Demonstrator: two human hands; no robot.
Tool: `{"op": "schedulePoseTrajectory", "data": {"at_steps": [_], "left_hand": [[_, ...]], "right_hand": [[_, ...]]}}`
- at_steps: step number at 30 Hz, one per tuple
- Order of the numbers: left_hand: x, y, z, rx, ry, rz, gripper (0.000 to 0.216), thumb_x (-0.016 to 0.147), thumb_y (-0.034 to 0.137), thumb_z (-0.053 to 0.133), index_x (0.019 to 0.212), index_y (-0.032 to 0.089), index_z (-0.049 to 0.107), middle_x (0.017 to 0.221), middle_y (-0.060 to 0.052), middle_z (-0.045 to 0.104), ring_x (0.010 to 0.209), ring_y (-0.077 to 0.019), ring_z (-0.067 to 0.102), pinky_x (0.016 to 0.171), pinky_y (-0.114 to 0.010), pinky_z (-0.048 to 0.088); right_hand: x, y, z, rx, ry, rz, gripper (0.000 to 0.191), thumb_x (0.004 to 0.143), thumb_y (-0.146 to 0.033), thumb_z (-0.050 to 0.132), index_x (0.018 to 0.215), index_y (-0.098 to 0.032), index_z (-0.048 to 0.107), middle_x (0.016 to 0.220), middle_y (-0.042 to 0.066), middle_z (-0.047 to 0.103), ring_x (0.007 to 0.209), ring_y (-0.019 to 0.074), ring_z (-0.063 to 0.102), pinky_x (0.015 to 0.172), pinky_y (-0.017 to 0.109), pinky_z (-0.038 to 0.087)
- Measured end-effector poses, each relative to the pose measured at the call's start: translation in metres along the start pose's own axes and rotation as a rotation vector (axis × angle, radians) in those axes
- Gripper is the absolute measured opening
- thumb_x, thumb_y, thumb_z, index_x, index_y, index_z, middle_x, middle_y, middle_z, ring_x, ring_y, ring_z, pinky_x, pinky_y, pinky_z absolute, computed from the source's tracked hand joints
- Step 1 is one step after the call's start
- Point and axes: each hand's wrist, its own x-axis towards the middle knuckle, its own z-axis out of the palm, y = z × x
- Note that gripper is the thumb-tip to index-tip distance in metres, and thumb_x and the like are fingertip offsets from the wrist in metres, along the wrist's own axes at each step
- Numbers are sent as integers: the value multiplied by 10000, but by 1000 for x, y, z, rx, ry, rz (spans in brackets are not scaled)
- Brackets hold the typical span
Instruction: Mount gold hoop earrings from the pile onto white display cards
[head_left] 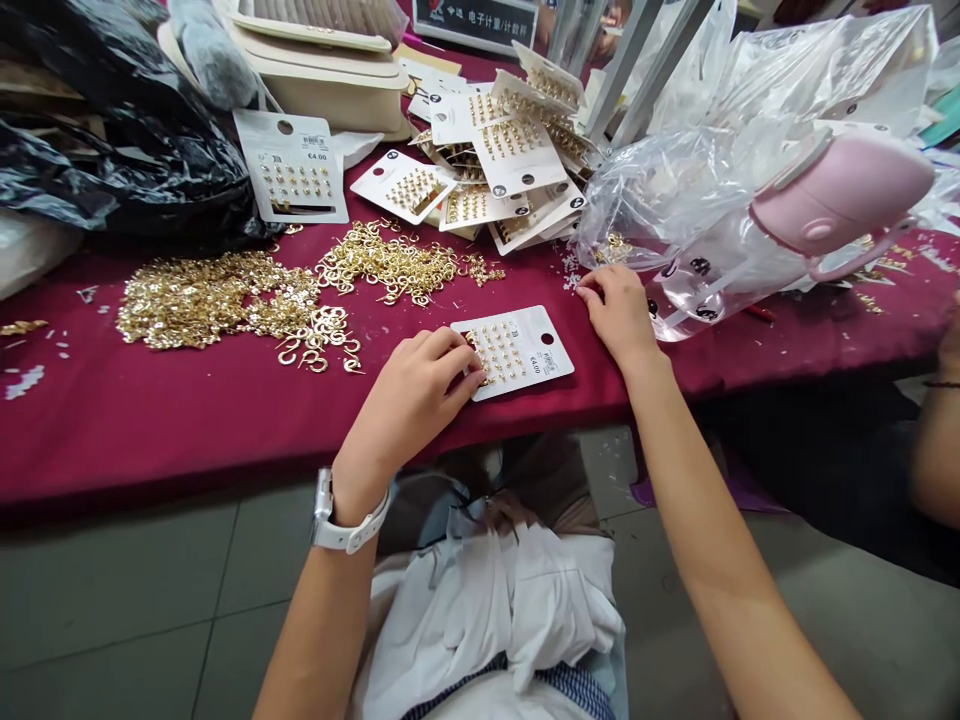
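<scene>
A white earring card (525,345) studded with gold earrings lies near the front edge of the dark red table (187,400). My left hand (416,390), with a white watch on the wrist, rests on the card's left end, its fingers curled and pressing on it. My right hand (619,310) lies on the cloth just right of the card, fingers bent and pinched at the edge of a clear plastic bag (675,190); what they hold I cannot make out. Loose gold hoops (225,300) are heaped to the left.
Filled earring cards (495,150) are piled at the back centre, one more card (292,165) further left. Black plastic bags (112,130) sit back left. A pink case (840,190) lies in the clear bags. Another person's arm (941,440) shows at the right edge.
</scene>
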Motion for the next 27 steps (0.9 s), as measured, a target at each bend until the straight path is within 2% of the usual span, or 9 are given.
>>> {"op": "schedulePoseTrajectory", "data": {"at_steps": [4,10,19,22,27], "left_hand": [[0,0,0,5,-10,5,161,926,254,494,862,160,608,936,-45,596,868,-186,555,784,-337,430],[-1,0,0,19,-18,-2,161,926,255,496,867,158,610,957,-51,602,887,-198,560,779,-343,428],[1,0,0,3,-13,0,162,926,257,490,865,161,605,970,-53,605,880,-191,553,787,-340,426],[0,0,-1,5,-21,-3,163,926,255,492,867,160,610,969,-53,603,887,-194,557,799,-343,428],[1,0,-1,5,-27,-17,147,917,250,511,872,153,613,969,-56,598,897,-198,565,809,-346,434]], "right_hand": [[4,1,5,-64,-23,-56,125,827,-115,460,788,-204,539,902,116,587,945,291,532,913,477,431],[-3,4,6,-68,11,-18,150,843,-109,394,828,-206,507,954,132,577,944,283,522,927,479,410],[-8,2,-1,14,42,2,93,813,-143,503,777,-215,549,916,93,604,907,270,552,892,455,442],[-4,2,2,-13,21,17,113,804,-126,495,738,-213,521,887,105,597,906,278,544,893,467,437],[2,3,10,-74,25,21,114,806,-102,436,794,-202,489,937,133,575,969,293,524,920,494,410]]}}
